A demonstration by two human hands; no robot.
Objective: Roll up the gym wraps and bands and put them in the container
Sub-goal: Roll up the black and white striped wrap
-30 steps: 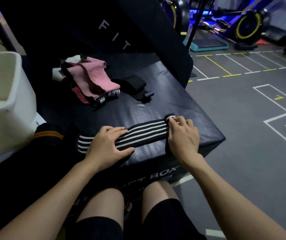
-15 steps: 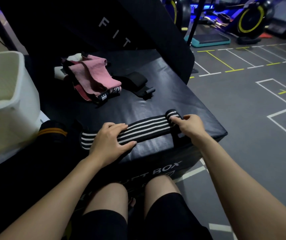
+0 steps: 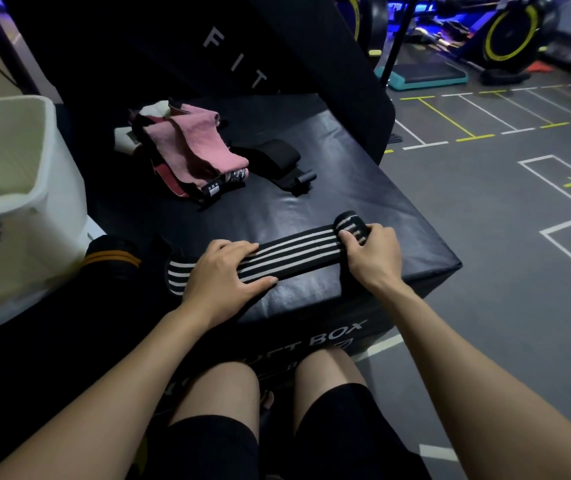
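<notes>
On a black plyo box [image 3: 311, 209], the left hand [image 3: 221, 275] lay flat, pinning the striped wrap [image 3: 291, 251] taut, while at three o'clock the right hand [image 3: 374, 258] gripped its rolled end.

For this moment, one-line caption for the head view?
Right hand rolls striped wrap on box; left hand presses it flat.

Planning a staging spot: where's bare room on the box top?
Bare patch on the box between the black strap and the striped wrap, toward the right edge. Crowded at back left around the pink bands, and along the near edge under both hands.
</notes>
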